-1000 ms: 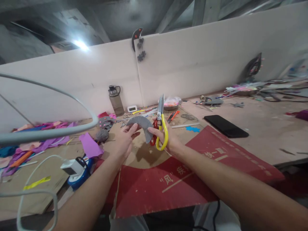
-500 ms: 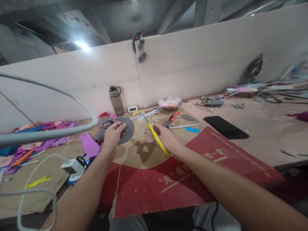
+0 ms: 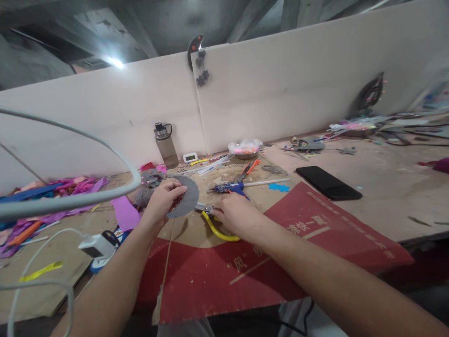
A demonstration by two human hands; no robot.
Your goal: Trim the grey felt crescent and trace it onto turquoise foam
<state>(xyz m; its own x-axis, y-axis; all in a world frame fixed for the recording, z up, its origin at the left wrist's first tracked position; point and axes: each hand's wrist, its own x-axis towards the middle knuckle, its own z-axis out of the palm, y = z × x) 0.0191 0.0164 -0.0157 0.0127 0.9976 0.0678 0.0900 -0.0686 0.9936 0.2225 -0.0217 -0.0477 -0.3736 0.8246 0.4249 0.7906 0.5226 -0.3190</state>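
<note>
My left hand (image 3: 167, 196) is closed on a grey felt crescent (image 3: 189, 199), pinching it near its inner edge. Fingers of my right hand (image 3: 233, 213) wrap round yellow-handled scissors (image 3: 219, 234). The scissor blades (image 3: 202, 207) point left and reach the felt's right edge; whether they are cutting into it I cannot tell. Just behind my right hand lies a blue glue gun (image 3: 229, 187) with a white glue stick in its back. Beyond my left hand sits a grey piece dotted with pink (image 3: 150, 179), partly hidden.
Red-printed cardboard (image 3: 199, 281) covers the table's front. A black phone (image 3: 328, 182) lies to the right, near a blue felt piece (image 3: 278, 187). Behind stand a bottle (image 3: 166, 147), a small white timer (image 3: 190, 157) and a bowl (image 3: 247, 152). A grey tube (image 3: 70, 199) crosses the left foreground.
My right hand has lowered the scissors and turned them from pointing up to pointing left at the felt. The glue gun has come into fuller sight. My left hand still holds the felt.
</note>
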